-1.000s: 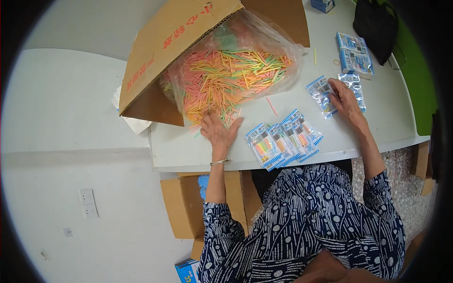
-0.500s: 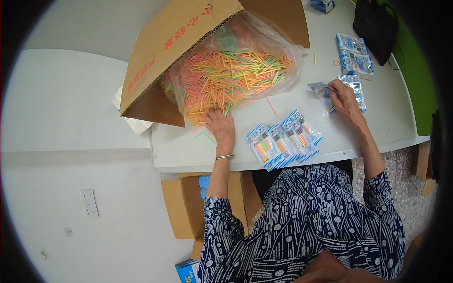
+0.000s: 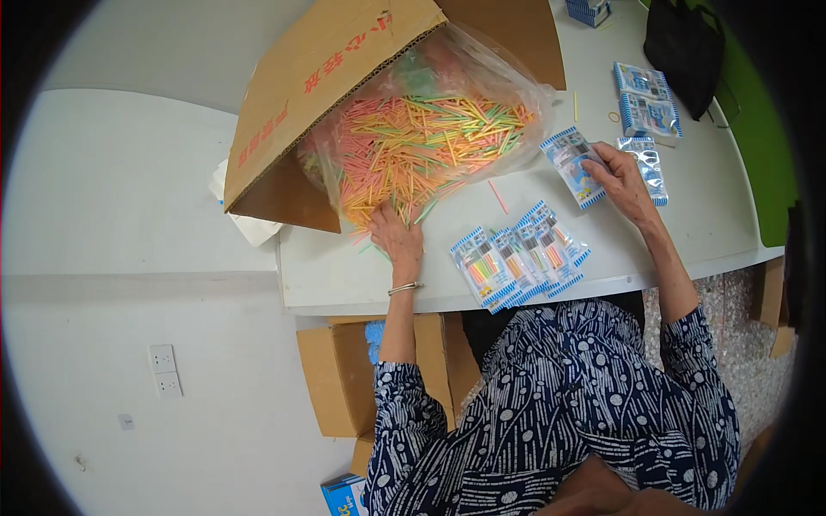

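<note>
At the near edge of a heap of thin pastel sticks point(image 3: 430, 129), my left hand point(image 3: 397, 236) has its fingers curled down on some of the sticks; its fingertips are partly hidden among them. The heap spills from a clear plastic bag point(image 3: 525, 86) inside a tipped cardboard box point(image 3: 335, 69). In my right hand point(image 3: 625, 181) is a small blue-and-white plastic packet point(image 3: 570, 163), pinched between thumb and fingers and lifted from the table. Several packets filled with coloured sticks point(image 3: 520, 262) overlap near the table's front edge, between my hands.
Further packets point(image 3: 645, 99) lie in stacks at the right, with another packet point(image 3: 651, 176) beside my right hand. A black bag point(image 3: 684, 56) is at the far right. Loose sticks point(image 3: 499, 197) and a rubber band point(image 3: 613, 116) lie on the white table point(image 3: 705, 198). Below stands an open carton point(image 3: 331, 378).
My right hand has brought the packet up and to the left, away from the packet beneath, turning its broad face into view. My left hand has shifted slightly at the heap's edge.
</note>
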Tool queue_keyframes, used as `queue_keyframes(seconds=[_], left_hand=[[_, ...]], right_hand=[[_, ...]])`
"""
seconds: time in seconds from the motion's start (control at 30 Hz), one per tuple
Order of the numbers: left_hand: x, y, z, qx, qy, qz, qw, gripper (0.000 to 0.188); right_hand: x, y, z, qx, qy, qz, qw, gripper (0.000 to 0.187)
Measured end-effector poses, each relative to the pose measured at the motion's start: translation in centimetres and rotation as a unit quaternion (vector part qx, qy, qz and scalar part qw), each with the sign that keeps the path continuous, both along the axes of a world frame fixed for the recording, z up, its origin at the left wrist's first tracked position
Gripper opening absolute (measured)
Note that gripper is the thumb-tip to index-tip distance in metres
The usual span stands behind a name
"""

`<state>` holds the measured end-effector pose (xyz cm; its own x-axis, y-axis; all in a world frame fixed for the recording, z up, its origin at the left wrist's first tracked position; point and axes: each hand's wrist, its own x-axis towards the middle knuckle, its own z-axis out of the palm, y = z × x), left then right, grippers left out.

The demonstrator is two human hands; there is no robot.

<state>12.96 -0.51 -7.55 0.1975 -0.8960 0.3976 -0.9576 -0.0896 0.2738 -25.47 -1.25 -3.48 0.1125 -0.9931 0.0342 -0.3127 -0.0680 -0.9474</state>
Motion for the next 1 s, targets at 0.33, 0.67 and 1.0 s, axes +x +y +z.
queue_keyframes(seconds=[0.33, 0.67, 1.0], left_hand=[[0.5, -1.5, 0.4, 0.031, -0.06, -0.033, 0.997, 0.03], [2.8, -3.0, 2.5, -0.041, 0.012, -0.054, 0.998, 0.017], [-4.5, -4.4, 7.6, -0.025, 0.733, -0.122, 0.669, 0.015]], right_hand=[[2.1, -0.2, 0.5, 0.036, -0.092, 0.017, 0.995, 0.022], [7.5, -1.5, 0.7, 0.121, -0.359, 0.094, 0.921, 0.022], [17.6, -3.6, 0.3, 0.278, -0.654, -0.006, 0.704, 0.025]])
